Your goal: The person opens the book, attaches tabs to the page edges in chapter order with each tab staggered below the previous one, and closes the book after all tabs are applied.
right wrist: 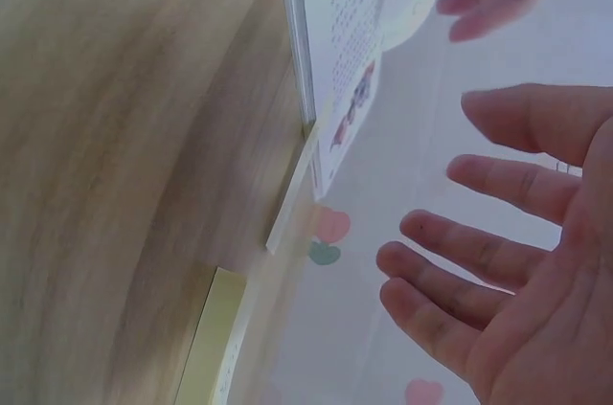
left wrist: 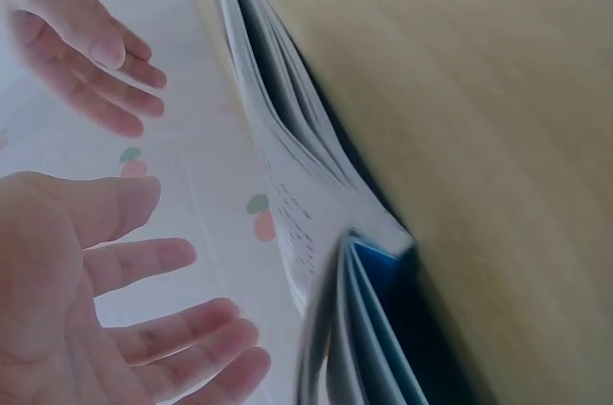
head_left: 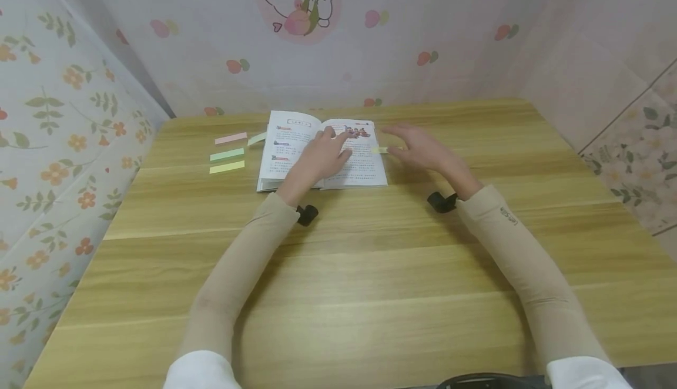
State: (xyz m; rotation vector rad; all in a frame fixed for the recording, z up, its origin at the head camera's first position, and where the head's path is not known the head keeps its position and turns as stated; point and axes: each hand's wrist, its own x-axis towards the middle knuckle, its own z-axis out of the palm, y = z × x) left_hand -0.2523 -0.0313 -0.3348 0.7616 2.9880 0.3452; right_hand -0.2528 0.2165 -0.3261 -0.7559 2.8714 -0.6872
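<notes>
A: where's the book (head_left: 357, 168)?
B: lying open on the tabletop (head_left: 365, 271). left hand (head_left: 325, 155) is over it, right hand (head_left: 425, 149) is off its right edge by a yellow tab (head_left: 380, 150), fingers loosely spread on both. paper strips (head_left: 227, 154) left of it, curtain (head_left: 338, 71) behind.

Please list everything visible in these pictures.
Open book: one, white, centre
Loose strips: three, pink, green, yellow, left of book
Left tab: one, green, book's left edge
Right tab: one, yellow, book's right edge
Flat piece: one, yellow, right of book
Table: one, brown, beneath book
Printed backdrop: one, pale, behind table
Floral cloth: one, white, left
Floral surface: one, greyish, right
Unclear object: one, black, bottom
Sleeves: two, beige and white, foreground
Wrist devices: two, black, beside sleeves
Left hand: one, over book
Right hand: one, right of book
</notes>
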